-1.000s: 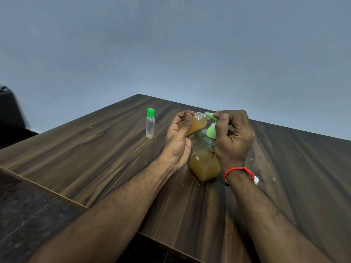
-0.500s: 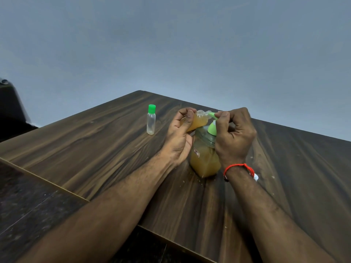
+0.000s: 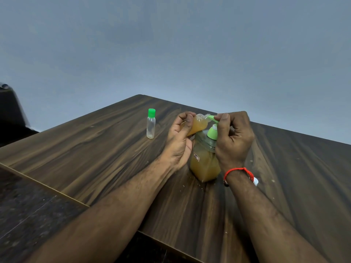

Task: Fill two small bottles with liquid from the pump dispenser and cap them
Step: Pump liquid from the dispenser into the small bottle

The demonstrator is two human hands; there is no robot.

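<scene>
At centre frame, the left hand (image 3: 180,137) is gripping a tilted small bottle (image 3: 197,123), mouth seemingly meeting the nozzle (image 3: 211,117); the right hand (image 3: 234,137) is pinching the pump dispenser (image 3: 206,160) head.

Two small bottles: one capped in green, clear, standing upright (image 3: 151,123); one uncapped, filled with amber liquid, held tilted at the spout (image 3: 197,124). One pump dispenser (image 3: 206,160) with a green pump head, holding amber liquid. Two hands: left hand (image 3: 180,141), right hand (image 3: 232,138). One red wrist thread (image 3: 238,170). One wood-grain counter (image 3: 95,154).
</scene>
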